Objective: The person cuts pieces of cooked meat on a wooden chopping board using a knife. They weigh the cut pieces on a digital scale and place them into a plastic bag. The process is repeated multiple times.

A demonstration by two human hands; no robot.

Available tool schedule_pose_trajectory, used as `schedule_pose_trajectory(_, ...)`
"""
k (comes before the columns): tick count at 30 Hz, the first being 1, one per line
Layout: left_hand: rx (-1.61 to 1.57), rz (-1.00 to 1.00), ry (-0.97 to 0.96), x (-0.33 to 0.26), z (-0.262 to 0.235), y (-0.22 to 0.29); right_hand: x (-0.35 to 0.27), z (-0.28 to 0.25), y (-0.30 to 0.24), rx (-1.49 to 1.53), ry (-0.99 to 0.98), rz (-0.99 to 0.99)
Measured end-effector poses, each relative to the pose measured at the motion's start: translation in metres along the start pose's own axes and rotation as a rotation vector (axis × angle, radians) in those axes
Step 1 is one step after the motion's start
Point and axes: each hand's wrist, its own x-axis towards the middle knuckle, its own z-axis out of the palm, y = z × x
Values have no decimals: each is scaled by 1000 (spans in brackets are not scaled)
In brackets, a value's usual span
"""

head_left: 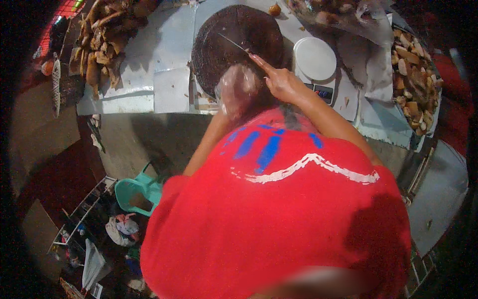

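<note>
My right hand (283, 82) clamps a knife (234, 44) over the round dark chopping block (234, 30) while my left hand (234, 97), hidden inside a clear plastic bag (238, 89), hovers close beneath, risking a nick should the blade slip.

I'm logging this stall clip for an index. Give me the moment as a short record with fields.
Setting: metal-covered counter
Right hand: grips a knife, forefinger laid along it
Left hand: blurred, inside a clear plastic bag
Under the knife: round dark chopping block
Beside it: white scale
Counter ends: piles of brown food pieces
</note>
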Motion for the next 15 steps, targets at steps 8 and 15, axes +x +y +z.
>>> schedule_pose_trajectory(8, 366, 306, -199, -7, -43, -25, 19, -16, 26, 53, -38, -67)
schedule_pose_trajectory(15, 53, -291, 0, -46, -30, -29, -32, -21, -5, 34, 92, -89)
